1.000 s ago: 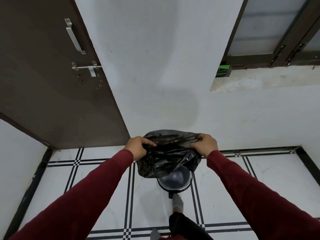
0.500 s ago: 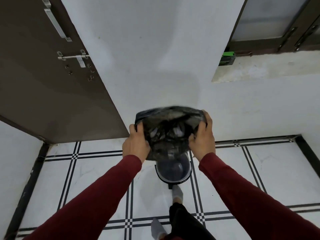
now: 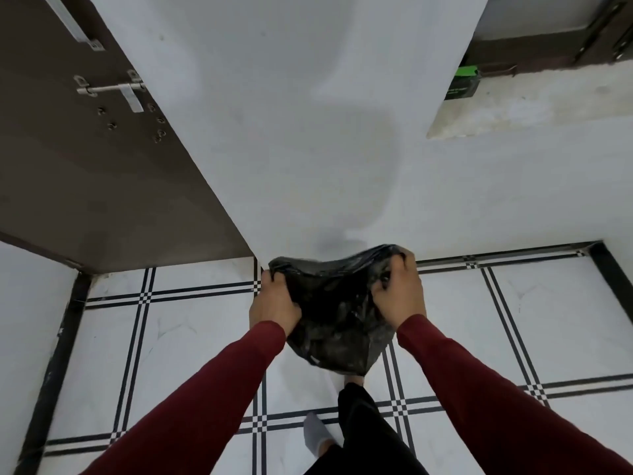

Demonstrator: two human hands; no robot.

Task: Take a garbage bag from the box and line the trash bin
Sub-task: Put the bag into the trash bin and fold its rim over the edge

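Head view: the left hand [image 3: 274,305] and right hand [image 3: 399,293], in dark red sleeves, each grip the rim of a crumpled black plastic garbage bag [image 3: 334,317] at centre. A green-and-black cardboard box [image 3: 462,84] sits on the window ledge at two o'clock.

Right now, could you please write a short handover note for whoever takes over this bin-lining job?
Left hand: grips the left edge of the black garbage bag.
Right hand: grips the bag's right edge, fingers curled into the plastic.
Bag: held up between both hands above the tiled floor, bunched and sagging below them.
Bin: not visible in this view; the bag hides whatever is beneath it.
Box: a green and black box sits on the window ledge.
Done: a bag is out and in hand.
Left: open the mouth, lower it into the bin, fold the edge over the rim.
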